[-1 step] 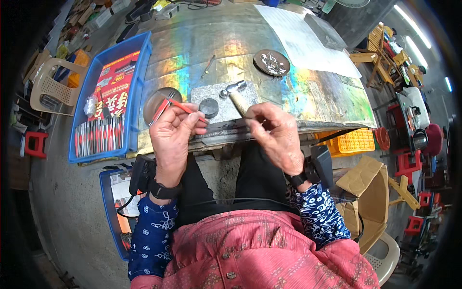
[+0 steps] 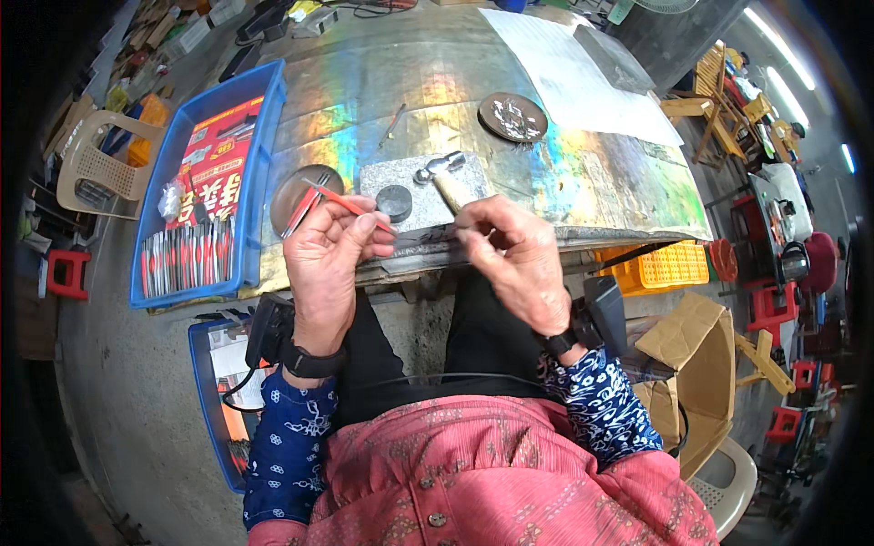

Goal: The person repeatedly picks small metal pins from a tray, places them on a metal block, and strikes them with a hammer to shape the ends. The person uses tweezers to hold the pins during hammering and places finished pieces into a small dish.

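Note:
My left hand (image 2: 323,259) is closed around a small red-handled tool (image 2: 314,202) whose tips point up and left. My right hand (image 2: 514,259) pinches the end of a thin dark metal strip (image 2: 421,238) that lies along the table's front edge between both hands. Just beyond the hands is a grey stone slab (image 2: 414,187). On it rest a hammer (image 2: 440,171) with a wooden handle and a small black disc (image 2: 394,202). The handle's end runs behind my right fingers. A brown round dish (image 2: 293,187) sits partly behind my left hand.
A shiny metal-topped table (image 2: 437,91) carries a second dark dish (image 2: 513,116) and a large sheet of paper (image 2: 569,77). A blue tray (image 2: 205,182) at the left holds red packets and several tools. A yellow crate (image 2: 669,264) and a cardboard box (image 2: 696,364) stand at the right.

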### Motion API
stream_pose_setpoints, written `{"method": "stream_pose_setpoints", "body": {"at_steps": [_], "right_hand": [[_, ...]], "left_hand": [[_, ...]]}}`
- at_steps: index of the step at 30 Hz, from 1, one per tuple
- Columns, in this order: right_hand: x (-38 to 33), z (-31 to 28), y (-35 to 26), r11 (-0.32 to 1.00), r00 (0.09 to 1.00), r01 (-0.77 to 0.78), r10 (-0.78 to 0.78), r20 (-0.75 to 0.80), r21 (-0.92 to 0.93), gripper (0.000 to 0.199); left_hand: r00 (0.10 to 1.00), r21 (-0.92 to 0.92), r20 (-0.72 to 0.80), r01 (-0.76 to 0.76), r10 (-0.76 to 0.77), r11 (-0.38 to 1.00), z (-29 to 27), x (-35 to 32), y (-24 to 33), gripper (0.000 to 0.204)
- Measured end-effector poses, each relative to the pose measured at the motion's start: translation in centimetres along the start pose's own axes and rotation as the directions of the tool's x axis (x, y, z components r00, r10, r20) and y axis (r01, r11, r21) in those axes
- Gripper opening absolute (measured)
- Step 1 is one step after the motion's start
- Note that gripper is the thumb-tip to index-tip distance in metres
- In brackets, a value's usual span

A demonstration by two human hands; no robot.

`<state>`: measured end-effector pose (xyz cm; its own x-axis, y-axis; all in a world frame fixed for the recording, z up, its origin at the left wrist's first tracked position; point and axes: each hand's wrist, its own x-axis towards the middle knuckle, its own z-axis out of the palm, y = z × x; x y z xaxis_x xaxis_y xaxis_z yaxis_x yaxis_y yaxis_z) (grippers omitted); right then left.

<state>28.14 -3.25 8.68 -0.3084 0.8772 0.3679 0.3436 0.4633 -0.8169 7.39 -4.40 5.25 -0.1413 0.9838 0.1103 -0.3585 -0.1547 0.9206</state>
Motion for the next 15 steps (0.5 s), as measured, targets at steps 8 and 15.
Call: {"method": "stream_pose_setpoints", "body": {"at_steps": [8,15], "right_hand": [[-1.2,2.4,-2.0,0.993,1.000,0.018,-0.017,-0.006,0.116,0.014],[-1.6,2.7,-2.3,0.970,0.995,-0.100,0.100,0.012,0.219,0.015]], "left_hand": [[0.977,-0.310,0.133,0.200,-0.166,0.929,1.0,-1.7,0.8,0.018],[0.971,-0.345,0.143,0.230,-0.192,0.910,1.0,-2.2,0.8,0.019]]}}
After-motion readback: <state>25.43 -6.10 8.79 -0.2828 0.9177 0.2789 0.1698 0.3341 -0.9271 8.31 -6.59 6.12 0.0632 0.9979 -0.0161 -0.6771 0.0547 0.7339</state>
